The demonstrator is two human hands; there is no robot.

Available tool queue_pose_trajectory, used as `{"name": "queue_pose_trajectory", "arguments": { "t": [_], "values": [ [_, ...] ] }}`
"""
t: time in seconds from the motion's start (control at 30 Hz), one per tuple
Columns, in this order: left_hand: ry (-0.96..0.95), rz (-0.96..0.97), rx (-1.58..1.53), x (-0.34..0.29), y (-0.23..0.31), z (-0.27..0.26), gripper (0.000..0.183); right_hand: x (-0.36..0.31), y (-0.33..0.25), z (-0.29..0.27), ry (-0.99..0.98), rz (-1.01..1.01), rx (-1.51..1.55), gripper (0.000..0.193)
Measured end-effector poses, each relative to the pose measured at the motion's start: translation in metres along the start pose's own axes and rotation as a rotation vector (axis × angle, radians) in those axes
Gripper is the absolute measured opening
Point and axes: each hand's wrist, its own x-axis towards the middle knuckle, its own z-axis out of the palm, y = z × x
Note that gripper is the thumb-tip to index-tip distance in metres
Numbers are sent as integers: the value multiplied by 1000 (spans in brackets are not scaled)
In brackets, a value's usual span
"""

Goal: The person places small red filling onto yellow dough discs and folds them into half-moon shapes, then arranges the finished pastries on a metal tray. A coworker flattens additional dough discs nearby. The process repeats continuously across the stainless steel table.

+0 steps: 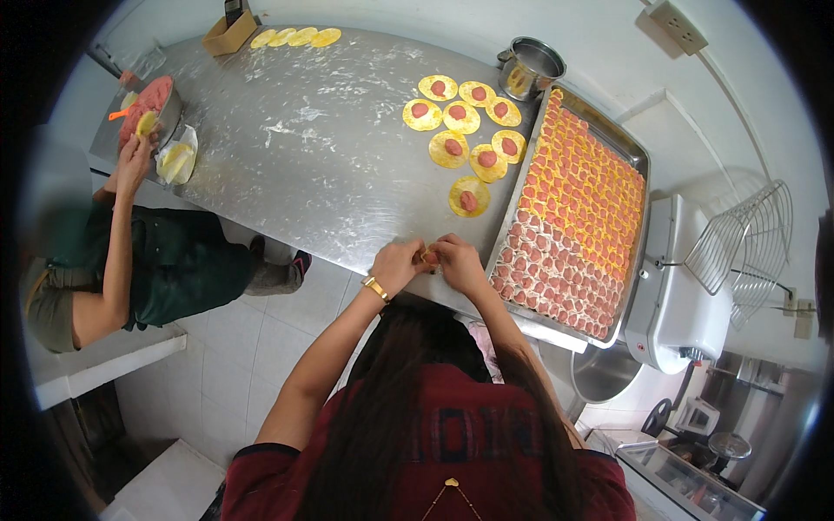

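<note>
Over the front edge of the steel table, my left hand and my right hand meet, fingers pinched together around a small dumpling with a yellow wrapper and pink filling. The fingers cover much of it. Just beyond my hands lies a round yellow wrapper with a lump of pink minced meat on it. Several more such topped wrappers are spread behind it. Right of my right hand stands a large metal tray packed with rows of small meat-filled dumplings.
At the left, a co-worker's hand holds a yellow wrapper by a bowl of pink mince. A wrapper stack lies nearby. Farther off are plain wrappers, a cardboard box and a metal pot. A white scale-like appliance stands right.
</note>
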Motion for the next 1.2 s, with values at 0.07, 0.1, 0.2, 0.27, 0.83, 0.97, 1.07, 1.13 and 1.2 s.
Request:
{"name": "queue_pose_trajectory", "arguments": {
  "t": [0.07,0.1,0.2,0.27,0.83,0.97,1.07,1.13,1.2],
  "values": [
    [55,86,-54,-5,-7,-2,34,-4,-1,-5,63,-9,7,30],
    [84,129,-93,-6,-10,-1,32,-6,-2,-6,42,25,-15,30],
    [60,142,-258,-3,-17,2,30,-9,-4,-5,34,54,17,29],
    [36,124,-243,0,-15,4,28,-6,-6,0,44,76,118,28],
    [88,98,-312,-3,-5,6,23,-12,-11,1,40,98,14,36],
    [70,57,-325,0,-2,10,21,-5,-10,4,37,100,38,36],
    [65,31,-312,0,0,9,21,-4,-10,0,161,52,-5,32],
    [85,51,-312,-1,0,8,19,-7,-10,-5,142,59,-120,32],
    [130,104,-340,-2,1,7,16,-8,-11,-6,76,119,-120,31]
  ]
}}
